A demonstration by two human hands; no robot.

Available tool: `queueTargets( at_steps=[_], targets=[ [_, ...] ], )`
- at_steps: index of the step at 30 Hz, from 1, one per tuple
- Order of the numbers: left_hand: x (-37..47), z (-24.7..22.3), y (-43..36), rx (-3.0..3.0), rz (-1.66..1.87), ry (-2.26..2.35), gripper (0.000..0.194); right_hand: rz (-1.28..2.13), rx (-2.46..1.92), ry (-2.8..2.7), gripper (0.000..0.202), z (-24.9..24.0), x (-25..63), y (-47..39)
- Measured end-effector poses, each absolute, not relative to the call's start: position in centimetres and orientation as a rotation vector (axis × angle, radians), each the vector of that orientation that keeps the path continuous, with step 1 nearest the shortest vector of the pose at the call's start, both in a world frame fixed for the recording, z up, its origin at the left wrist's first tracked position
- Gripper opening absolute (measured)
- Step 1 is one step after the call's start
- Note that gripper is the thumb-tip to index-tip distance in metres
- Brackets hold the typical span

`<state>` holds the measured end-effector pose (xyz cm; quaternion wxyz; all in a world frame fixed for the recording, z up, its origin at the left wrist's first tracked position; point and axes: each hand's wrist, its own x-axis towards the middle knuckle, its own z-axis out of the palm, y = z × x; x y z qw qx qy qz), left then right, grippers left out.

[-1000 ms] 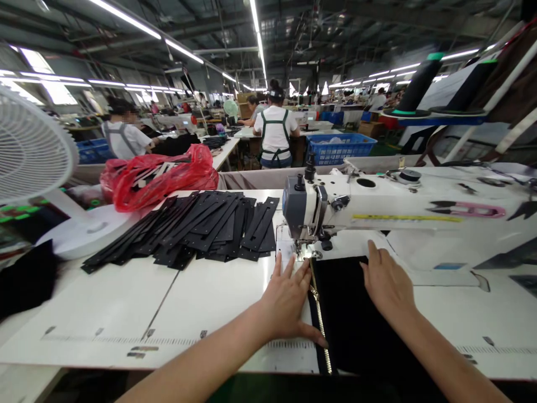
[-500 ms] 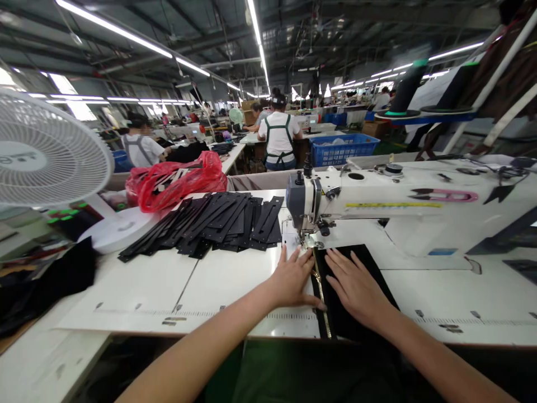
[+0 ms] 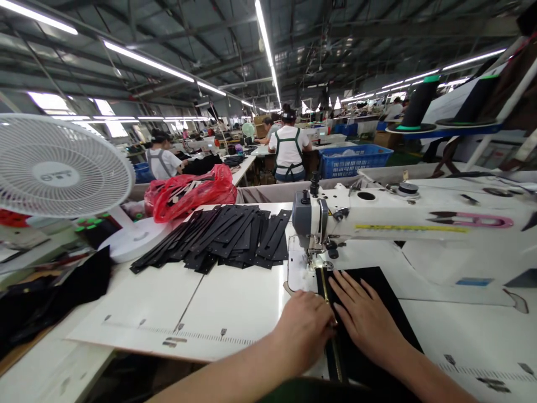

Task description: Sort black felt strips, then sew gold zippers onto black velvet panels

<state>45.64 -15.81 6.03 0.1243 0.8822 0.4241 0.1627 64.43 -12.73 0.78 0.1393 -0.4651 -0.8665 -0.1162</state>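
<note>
A black fabric panel [image 3: 377,296] is laid flat under the sewing machine [image 3: 335,215], its zipper [image 3: 326,291] along the left edge. The zipper is pinched by the curled left hand [image 3: 306,327], while the right hand [image 3: 364,319] is pressed open-palmed on the cloth just beside it. Bare white table [image 3: 218,313] is left open between the hands and the black strips [image 3: 226,235].

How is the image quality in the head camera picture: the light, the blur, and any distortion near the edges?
Head view: bright ceiling tube lights blow out to white; wide-angle lens bends the edges, stretching the white fan; the left hand and right hand on the black fabric are fairly sharp; far workers look soft.
</note>
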Motion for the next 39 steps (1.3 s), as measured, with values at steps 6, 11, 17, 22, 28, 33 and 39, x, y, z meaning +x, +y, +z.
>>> queueTargets(
  at_steps=[6,11,17,22,28,33,39],
  targets=[
    [42.7,5.2,-12.1,2.626,0.580,1.287,0.032,-0.452,-1.248,-2.462,0.048,-0.2,64.7,-12.0],
    [39.0,4.6,-4.2,2.555,0.133,2.156,0.042,-0.591,-1.125,-2.418,0.058,-0.9,65.1,-11.2],
    [38.7,5.7,-2.3,2.508,-0.024,2.180,0.031,-0.702,-0.959,-2.397,0.063,-1.0,65.4,-10.2],
    [38.8,9.0,-5.7,2.449,-0.073,2.213,0.041,-0.598,-1.030,-2.451,0.061,-0.1,65.1,-10.7],
    [42.1,7.5,-16.6,2.416,-0.332,1.714,0.049,-0.234,-1.072,-2.569,0.052,0.5,65.0,-11.6],
    [41.6,8.4,-19.7,2.433,-0.037,1.486,0.073,-0.073,-1.130,-2.545,0.046,0.9,65.1,-11.6],
    [38.8,6.8,-15.5,2.418,0.299,1.718,0.041,-0.097,-0.993,-2.562,0.041,4.9,61.2,-15.0]
  ],
)
